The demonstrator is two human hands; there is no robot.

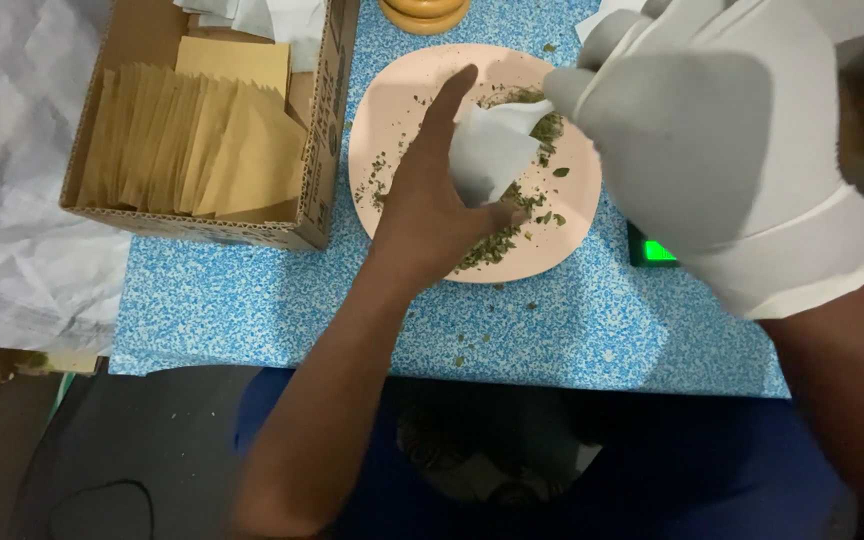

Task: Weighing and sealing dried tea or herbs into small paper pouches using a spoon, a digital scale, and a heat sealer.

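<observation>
Filling step, by the look of it: bare left hand pinches a small white paper sachet over the round pink plate of dried green leaf bits, mid-bench. White-gloved right hand grips the sachet's far right edge. Next needs the mouth held open. Cardboard box of brown envelopes sits left.

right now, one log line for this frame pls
left hand: holds white pouch over plate | right glove: at pouch | herbs on plate

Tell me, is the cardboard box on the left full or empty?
Mostly full: the open cardboard box holds a packed row of tan paper envelopes standing on edge.
</observation>
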